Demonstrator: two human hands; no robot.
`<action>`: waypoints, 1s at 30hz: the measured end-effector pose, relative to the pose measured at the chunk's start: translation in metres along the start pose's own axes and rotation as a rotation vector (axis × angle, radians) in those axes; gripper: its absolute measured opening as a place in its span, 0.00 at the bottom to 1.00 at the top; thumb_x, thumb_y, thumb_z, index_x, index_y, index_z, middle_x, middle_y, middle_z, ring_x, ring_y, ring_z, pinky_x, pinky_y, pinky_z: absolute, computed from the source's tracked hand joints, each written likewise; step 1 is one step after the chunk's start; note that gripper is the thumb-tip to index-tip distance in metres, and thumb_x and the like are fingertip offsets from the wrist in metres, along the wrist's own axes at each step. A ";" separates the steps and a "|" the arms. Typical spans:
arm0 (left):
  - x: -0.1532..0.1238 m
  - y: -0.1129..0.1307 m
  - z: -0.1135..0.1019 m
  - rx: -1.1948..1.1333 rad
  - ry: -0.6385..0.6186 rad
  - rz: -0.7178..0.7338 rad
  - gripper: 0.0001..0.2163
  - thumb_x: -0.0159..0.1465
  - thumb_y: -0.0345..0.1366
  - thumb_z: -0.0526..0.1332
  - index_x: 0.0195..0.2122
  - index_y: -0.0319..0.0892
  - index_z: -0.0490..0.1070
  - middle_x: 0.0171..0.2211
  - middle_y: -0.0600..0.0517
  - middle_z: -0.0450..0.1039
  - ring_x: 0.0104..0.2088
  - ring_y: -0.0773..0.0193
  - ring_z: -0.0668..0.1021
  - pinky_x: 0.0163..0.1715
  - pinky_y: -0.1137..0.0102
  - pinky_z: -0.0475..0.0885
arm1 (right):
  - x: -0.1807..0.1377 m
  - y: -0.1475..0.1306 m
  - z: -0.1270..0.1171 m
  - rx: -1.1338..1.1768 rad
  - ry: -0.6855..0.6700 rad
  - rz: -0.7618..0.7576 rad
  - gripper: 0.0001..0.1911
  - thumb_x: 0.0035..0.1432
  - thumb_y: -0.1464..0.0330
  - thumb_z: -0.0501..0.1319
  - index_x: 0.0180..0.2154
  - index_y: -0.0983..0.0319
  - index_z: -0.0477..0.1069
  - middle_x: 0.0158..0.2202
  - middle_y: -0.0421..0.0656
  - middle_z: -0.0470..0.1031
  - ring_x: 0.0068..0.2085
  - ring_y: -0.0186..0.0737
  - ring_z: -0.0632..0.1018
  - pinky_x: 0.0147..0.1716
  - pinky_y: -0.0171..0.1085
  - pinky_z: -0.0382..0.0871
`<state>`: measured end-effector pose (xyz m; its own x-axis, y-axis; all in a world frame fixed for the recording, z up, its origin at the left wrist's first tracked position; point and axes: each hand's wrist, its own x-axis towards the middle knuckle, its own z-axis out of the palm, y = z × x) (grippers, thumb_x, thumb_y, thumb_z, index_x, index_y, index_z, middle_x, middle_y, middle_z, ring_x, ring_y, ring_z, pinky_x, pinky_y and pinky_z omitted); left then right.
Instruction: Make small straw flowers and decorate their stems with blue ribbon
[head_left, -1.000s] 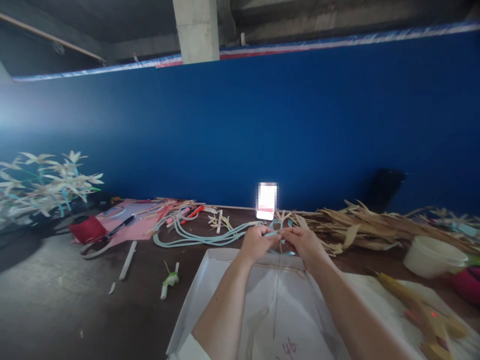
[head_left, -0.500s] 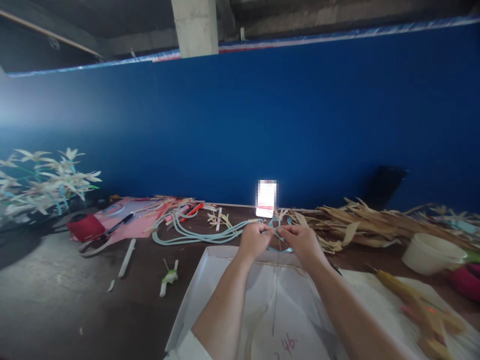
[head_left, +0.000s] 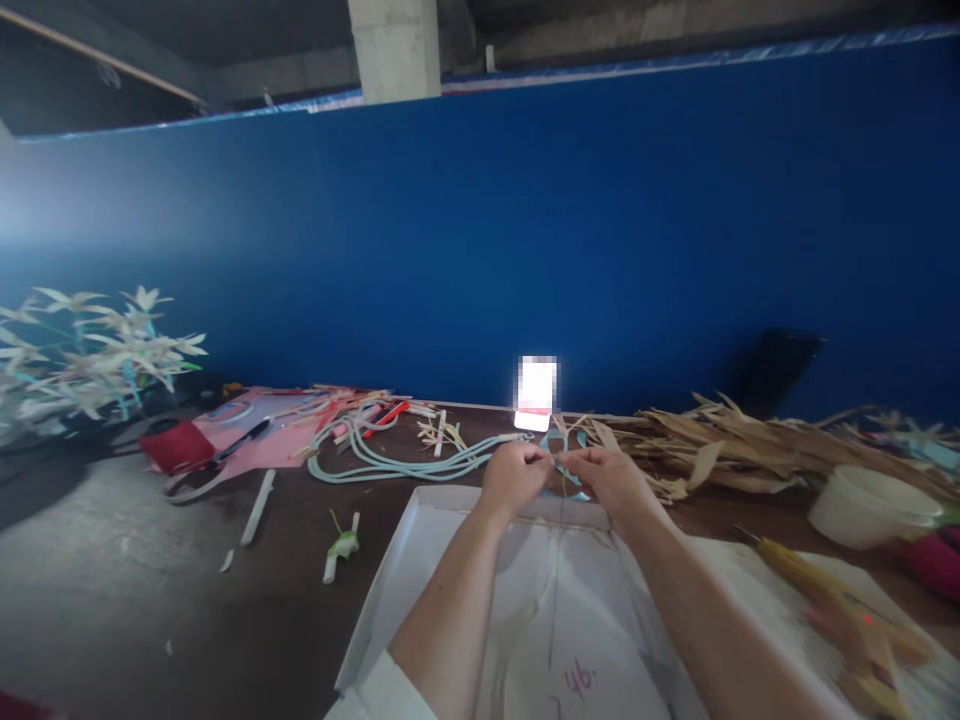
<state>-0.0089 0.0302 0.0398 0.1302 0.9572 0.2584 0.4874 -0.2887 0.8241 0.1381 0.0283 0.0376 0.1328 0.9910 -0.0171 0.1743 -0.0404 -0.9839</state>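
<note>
My left hand [head_left: 516, 476] and my right hand [head_left: 609, 482] meet above the far edge of a shallow white box lid [head_left: 442, 497]. Thumb and fingers of each are pinched together at the top of a thin dark wire [head_left: 553, 600], which hangs down over the lid. Whatever small piece sits at the wire's top is mostly covered by my fingertips. Light blue strips [head_left: 556, 440] lie just behind my fingers. Beyond them stands a lit phone [head_left: 532, 420], its screen blurred out.
On the left are a red thread spool [head_left: 176, 445], a pink sheet [head_left: 289, 440] and pale artificial flowers [head_left: 112, 340]. Light blue cord [head_left: 397, 468] lies coiled nearby. To the right are dried husks [head_left: 757, 445], a white tub [head_left: 870, 508] and a yellow glue gun [head_left: 832, 600].
Both hands stay pinched at the wire's top, with only slight finger movement. The whole view has shifted a little.
</note>
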 end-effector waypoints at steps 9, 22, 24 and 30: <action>0.001 -0.001 -0.003 -0.145 -0.005 -0.014 0.11 0.54 0.37 0.57 0.31 0.39 0.77 0.30 0.51 0.76 0.32 0.64 0.75 0.35 0.71 0.67 | -0.003 -0.005 0.000 0.118 -0.079 0.040 0.12 0.39 0.61 0.66 0.23 0.63 0.71 0.13 0.36 0.61 0.17 0.28 0.59 0.16 0.32 0.50; 0.000 0.003 -0.006 -0.192 -0.011 -0.068 0.10 0.54 0.37 0.59 0.29 0.38 0.76 0.28 0.51 0.75 0.29 0.65 0.74 0.32 0.72 0.67 | 0.001 -0.001 -0.001 0.096 -0.102 0.063 0.15 0.37 0.58 0.67 0.22 0.61 0.69 0.14 0.34 0.59 0.17 0.29 0.59 0.17 0.33 0.49; 0.000 0.004 -0.006 -0.196 -0.018 -0.073 0.10 0.54 0.37 0.58 0.29 0.38 0.76 0.27 0.51 0.75 0.28 0.66 0.73 0.30 0.73 0.67 | 0.002 -0.001 -0.001 0.099 -0.097 0.058 0.14 0.38 0.58 0.67 0.22 0.61 0.68 0.14 0.35 0.59 0.17 0.29 0.59 0.17 0.33 0.49; 0.000 0.002 -0.005 -0.186 -0.030 -0.066 0.10 0.53 0.37 0.58 0.29 0.37 0.75 0.27 0.50 0.75 0.27 0.66 0.73 0.28 0.73 0.65 | -0.003 -0.004 0.002 0.192 -0.134 0.009 0.16 0.36 0.60 0.69 0.22 0.61 0.65 0.17 0.35 0.63 0.18 0.28 0.61 0.18 0.32 0.52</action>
<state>-0.0126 0.0292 0.0443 0.1305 0.9736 0.1873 0.3282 -0.2207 0.9185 0.1355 0.0259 0.0417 0.0010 0.9993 -0.0365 -0.0168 -0.0365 -0.9992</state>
